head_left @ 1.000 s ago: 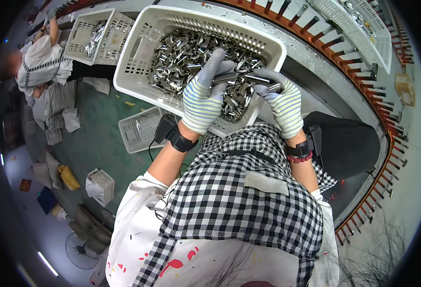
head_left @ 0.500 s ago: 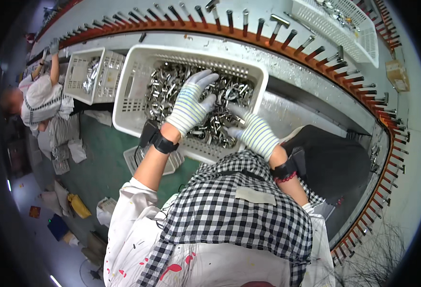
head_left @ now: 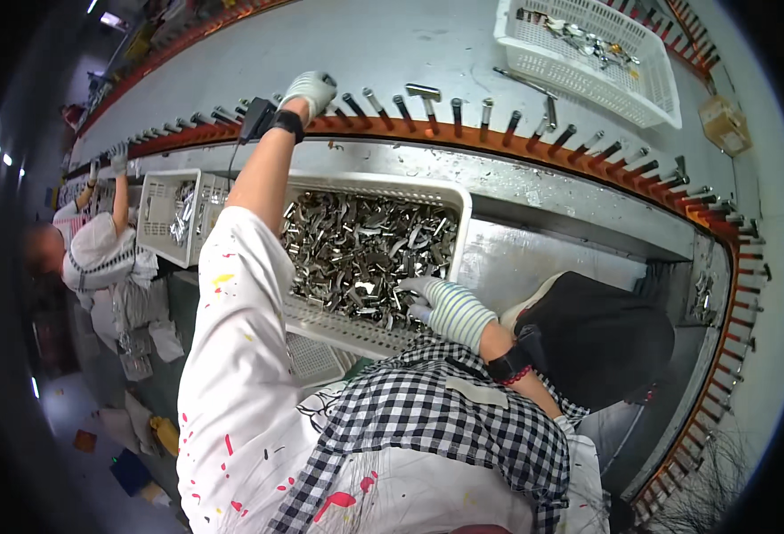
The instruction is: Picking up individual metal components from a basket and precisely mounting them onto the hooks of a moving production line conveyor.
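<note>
My left hand (head_left: 310, 92), in a white glove with a striped cuff part, reaches over the rail of upright pegs (head_left: 383, 111). Its fingers are curled at the peg tops, and whatever they hold is hidden. Below it stands a white plastic basket (head_left: 465, 209), heaped with small, shiny, curved metal pieces (head_left: 369, 249). At the basket's near right side is my right hand (head_left: 454, 311), in a striped glove. Its fingers are apart and reach over the metal pieces, with nothing visible held in them.
A T-shaped metal piece (head_left: 424, 92) sits on one peg. Across the grey surface is another white basket (head_left: 668, 89) with metal parts, beside a long metal rod (head_left: 525, 82). A cardboard box (head_left: 724, 125) lies far right. Another person (head_left: 98, 245) works at left by smaller baskets (head_left: 147, 200).
My left hand has left the basket and moved up and forward to the pegs. My right hand stays at the basket's near right side. The view has shifted.
</note>
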`<control>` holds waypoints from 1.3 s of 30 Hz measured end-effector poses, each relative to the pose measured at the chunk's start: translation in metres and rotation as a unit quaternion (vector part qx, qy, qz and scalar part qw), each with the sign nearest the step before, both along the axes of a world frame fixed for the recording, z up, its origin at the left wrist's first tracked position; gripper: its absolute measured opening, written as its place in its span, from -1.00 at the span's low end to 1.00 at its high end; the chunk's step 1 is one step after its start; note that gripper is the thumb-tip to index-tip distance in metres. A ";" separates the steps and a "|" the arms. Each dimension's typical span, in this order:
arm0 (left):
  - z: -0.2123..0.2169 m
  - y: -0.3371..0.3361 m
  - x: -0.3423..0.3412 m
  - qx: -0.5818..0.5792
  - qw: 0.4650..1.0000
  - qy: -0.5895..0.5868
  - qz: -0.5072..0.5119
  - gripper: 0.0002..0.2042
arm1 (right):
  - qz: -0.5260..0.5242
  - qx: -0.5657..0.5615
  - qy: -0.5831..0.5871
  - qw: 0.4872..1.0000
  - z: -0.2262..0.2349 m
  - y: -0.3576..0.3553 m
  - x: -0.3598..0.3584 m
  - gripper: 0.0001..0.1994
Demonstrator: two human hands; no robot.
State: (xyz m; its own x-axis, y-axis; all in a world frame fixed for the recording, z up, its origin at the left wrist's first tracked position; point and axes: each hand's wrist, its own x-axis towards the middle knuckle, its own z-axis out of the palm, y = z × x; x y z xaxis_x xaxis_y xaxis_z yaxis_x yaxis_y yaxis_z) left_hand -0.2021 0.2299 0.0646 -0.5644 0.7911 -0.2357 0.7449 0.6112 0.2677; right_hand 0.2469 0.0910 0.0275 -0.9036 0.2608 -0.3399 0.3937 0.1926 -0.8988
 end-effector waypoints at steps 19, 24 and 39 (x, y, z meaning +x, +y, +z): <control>0.075 -0.066 0.168 -0.212 0.891 0.021 -0.401 -0.63 | -0.074 0.048 0.047 0.995 -0.018 -0.013 0.013 -0.65; 0.041 -0.005 0.165 0.066 0.955 -0.203 -0.204 -0.27 | -0.058 0.072 0.025 0.995 -0.017 -0.014 0.007 -0.66; 0.040 0.068 0.298 0.205 0.914 -0.114 -0.332 -0.68 | -0.019 0.065 -0.026 0.997 -0.004 -0.014 0.016 -0.62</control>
State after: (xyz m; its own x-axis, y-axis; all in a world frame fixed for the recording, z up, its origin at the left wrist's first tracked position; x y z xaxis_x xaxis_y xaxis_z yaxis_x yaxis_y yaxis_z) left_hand 0.0961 0.2982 0.1045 0.0997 0.9894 0.1054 0.8109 -0.1421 0.5677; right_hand 0.2630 0.0774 0.0234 -0.8746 0.3390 -0.3467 0.4478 0.2904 -0.8457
